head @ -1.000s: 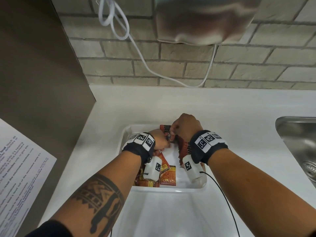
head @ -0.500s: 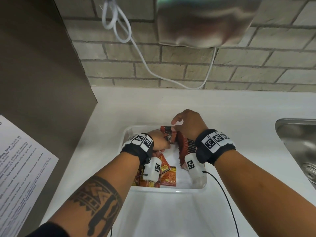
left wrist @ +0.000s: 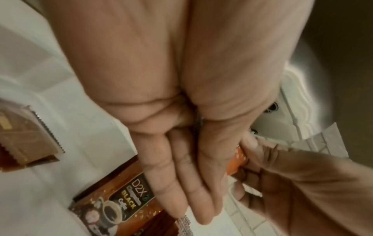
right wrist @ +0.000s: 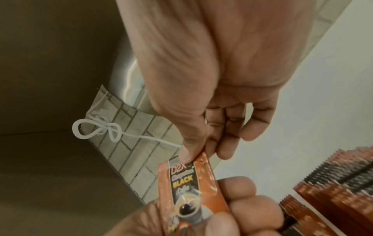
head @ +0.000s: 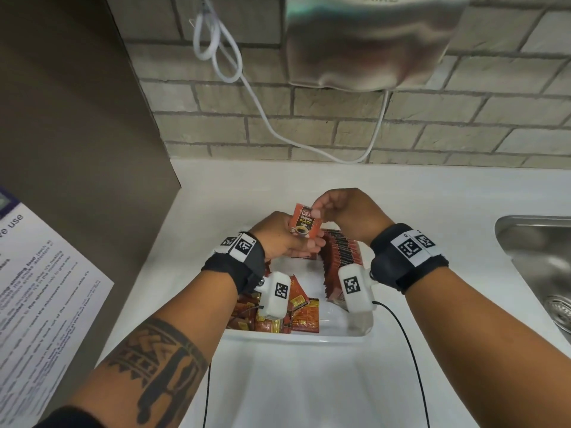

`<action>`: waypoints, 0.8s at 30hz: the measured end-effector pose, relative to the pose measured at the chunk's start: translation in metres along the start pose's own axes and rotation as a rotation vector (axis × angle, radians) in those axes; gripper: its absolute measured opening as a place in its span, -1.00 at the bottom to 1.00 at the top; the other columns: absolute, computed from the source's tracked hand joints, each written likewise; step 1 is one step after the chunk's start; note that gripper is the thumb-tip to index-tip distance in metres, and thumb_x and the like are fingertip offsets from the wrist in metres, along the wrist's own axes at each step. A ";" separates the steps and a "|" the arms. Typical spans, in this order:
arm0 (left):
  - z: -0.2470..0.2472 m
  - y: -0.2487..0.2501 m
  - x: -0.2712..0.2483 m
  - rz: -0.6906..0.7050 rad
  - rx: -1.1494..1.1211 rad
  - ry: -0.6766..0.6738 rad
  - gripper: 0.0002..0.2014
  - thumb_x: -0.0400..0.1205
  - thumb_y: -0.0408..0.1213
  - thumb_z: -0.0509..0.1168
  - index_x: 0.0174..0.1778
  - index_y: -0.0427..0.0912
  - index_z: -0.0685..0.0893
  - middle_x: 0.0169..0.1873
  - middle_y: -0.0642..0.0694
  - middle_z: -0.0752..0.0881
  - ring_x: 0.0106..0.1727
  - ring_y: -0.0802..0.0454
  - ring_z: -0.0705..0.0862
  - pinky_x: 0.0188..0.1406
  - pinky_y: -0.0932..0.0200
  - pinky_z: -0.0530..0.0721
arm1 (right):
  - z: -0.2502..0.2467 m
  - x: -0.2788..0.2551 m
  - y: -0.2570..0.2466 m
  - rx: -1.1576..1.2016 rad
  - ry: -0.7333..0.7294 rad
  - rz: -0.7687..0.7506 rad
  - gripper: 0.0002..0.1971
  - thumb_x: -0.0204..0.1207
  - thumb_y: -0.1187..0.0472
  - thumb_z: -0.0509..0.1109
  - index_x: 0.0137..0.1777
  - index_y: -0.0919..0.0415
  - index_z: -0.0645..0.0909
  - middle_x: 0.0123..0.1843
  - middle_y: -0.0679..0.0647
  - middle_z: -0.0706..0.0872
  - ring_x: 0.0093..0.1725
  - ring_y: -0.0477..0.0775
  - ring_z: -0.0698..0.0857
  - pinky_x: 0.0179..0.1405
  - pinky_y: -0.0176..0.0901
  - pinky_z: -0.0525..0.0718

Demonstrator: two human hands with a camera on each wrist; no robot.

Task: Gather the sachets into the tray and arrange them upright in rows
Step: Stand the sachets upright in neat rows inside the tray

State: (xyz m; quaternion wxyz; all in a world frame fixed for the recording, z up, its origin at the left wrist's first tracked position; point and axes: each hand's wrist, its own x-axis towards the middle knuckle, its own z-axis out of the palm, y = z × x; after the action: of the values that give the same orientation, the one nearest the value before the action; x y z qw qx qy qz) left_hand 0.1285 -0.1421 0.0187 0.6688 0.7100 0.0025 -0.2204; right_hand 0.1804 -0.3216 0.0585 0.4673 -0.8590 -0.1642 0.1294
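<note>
An orange black-coffee sachet is held up above the white tray, its printed face towards me. My right hand pinches its top corner between thumb and forefinger, as the right wrist view shows on the sachet. My left hand grips its lower part, fingers curled under it. A row of upright sachets stands along the tray's right side. Loose sachets lie flat in a heap at the tray's near left, partly hidden by my left wrist camera.
The tray sits on a white counter. A steel sink lies at the right. A steel hand dryer and its white cable hang on the brick wall. A printed notice is on the brown panel at left.
Both hands have risen from inside the tray, lifting one sachet clear. The right hand, which reached over the row before, now pinches the sachet's top corner.
</note>
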 end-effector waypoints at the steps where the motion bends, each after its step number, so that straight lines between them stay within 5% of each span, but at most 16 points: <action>1: 0.000 0.001 -0.001 0.016 0.006 0.006 -0.68 0.62 -0.48 0.46 0.30 -0.35 0.72 0.09 -0.25 0.85 0.14 -0.11 0.84 0.18 0.04 0.79 | -0.002 0.000 -0.003 -0.009 0.001 -0.004 -0.97 0.54 0.19 0.56 -0.11 0.11 0.78 -0.16 -0.03 0.84 -0.19 -0.14 0.72 -0.09 -0.30 0.58; 7: -0.003 0.002 0.000 0.005 0.187 0.151 -0.75 0.56 -0.27 0.57 0.11 -0.26 0.79 -0.08 -0.19 0.88 -0.06 -0.08 0.88 0.13 -0.12 0.82 | 0.001 -0.002 -0.012 -0.097 0.047 -0.012 -0.94 0.55 0.17 0.54 -0.15 0.04 0.79 -0.21 -0.10 0.82 -0.22 -0.17 0.70 -0.16 -0.33 0.55; 9: -0.010 0.002 0.001 -0.085 0.416 0.220 -0.66 0.48 -0.07 0.63 -0.02 -0.25 0.80 -0.21 -0.17 0.87 -0.18 -0.06 0.87 0.00 0.01 0.84 | 0.003 -0.002 -0.012 -0.168 0.074 -0.003 -0.92 0.56 0.19 0.52 -0.16 0.03 0.79 -0.23 -0.17 0.78 -0.21 -0.22 0.69 -0.17 -0.35 0.51; 12: -0.017 0.002 0.002 -0.268 0.900 0.278 -0.51 0.42 0.15 0.61 -0.28 -0.27 0.70 -0.36 -0.15 0.75 -0.30 -0.07 0.72 -0.38 0.18 0.55 | 0.007 -0.002 -0.006 -0.291 0.066 0.019 -0.90 0.55 0.20 0.49 -0.15 0.02 0.81 -0.24 -0.28 0.69 -0.19 -0.28 0.61 -0.23 -0.44 0.42; 15: -0.016 -0.004 0.008 -0.353 1.029 0.265 -0.56 0.45 0.10 0.60 -0.27 -0.20 0.61 -0.38 -0.06 0.65 -0.33 0.01 0.63 -0.44 0.18 0.47 | 0.016 0.000 0.004 -0.372 0.025 0.067 -0.88 0.53 0.19 0.48 -0.16 -0.02 0.82 -0.22 -0.25 0.67 -0.16 -0.21 0.59 -0.30 -0.49 0.37; 19: -0.007 -0.012 0.020 -0.315 1.075 0.112 -0.68 0.60 0.04 0.44 -0.24 -0.16 0.68 -0.22 -0.10 0.71 -0.19 -0.02 0.65 -0.27 0.15 0.56 | 0.033 0.009 0.018 -0.458 -0.021 0.184 -0.78 0.49 0.17 0.44 -0.35 -0.14 0.73 -0.15 -0.15 0.77 -0.07 -0.06 0.71 -0.19 -0.25 0.55; 22: 0.002 -0.019 0.031 -0.277 1.043 -0.013 -0.68 0.65 -0.04 0.37 0.16 -0.16 0.82 0.20 -0.10 0.76 0.16 -0.09 0.71 0.21 -0.01 0.70 | 0.041 0.013 0.023 -0.511 -0.027 0.228 -0.72 0.47 0.17 0.43 -0.45 -0.15 0.71 -0.26 -0.19 0.75 -0.09 -0.03 0.74 -0.01 -0.12 0.68; 24: 0.007 -0.023 0.036 -0.268 1.076 -0.046 -0.66 0.66 -0.09 0.33 0.27 -0.17 0.79 0.28 -0.13 0.74 0.26 -0.13 0.69 0.35 -0.08 0.67 | 0.043 0.015 0.025 -0.515 -0.019 0.237 -0.72 0.45 0.17 0.43 -0.46 -0.15 0.71 -0.27 -0.20 0.77 -0.09 -0.04 0.72 0.09 -0.02 0.72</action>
State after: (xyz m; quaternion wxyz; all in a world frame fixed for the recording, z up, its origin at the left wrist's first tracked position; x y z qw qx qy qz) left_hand 0.1519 -0.1571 -0.0146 0.1779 0.9399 -0.0350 -0.2892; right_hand 0.1817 -0.2956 0.0139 0.2137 -0.9614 -0.0943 0.1451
